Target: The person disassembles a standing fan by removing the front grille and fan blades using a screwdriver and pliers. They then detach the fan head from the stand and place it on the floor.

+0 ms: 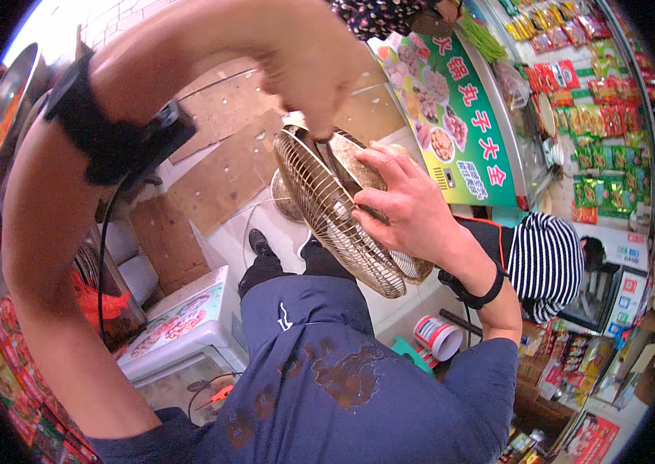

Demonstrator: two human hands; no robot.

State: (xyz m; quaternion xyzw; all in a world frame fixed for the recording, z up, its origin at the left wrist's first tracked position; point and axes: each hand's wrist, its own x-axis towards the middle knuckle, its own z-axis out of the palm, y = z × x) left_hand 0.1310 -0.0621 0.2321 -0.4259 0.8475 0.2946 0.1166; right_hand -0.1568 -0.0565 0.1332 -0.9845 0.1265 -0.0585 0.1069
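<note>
A dusty electric fan (pixel 343 224) with a wire guard stands before me, its head tilted. A round base (pixel 286 197) shows partly behind it, near the floor. My right hand (pixel 405 197) holds the fan's head from the right, fingers spread and bent over its guard and back. At the top of the fan my left hand (pixel 316 77) is curled, with a fingertip pointing down at the guard's upper edge. That hand is blurred, and whatever its fingers hold cannot be made out. A black strap with a dark box-like device (pixel 142 135) is on my left forearm.
Cardboard sheets (pixel 227 170) cover part of the floor. A white chest freezer (pixel 188 317) stands at lower left, a green-fronted counter (pixel 459 116) at upper right. Close by on the right is a person in a striped hat (pixel 548 267). A white tub (pixel 437 338) lies near my right elbow.
</note>
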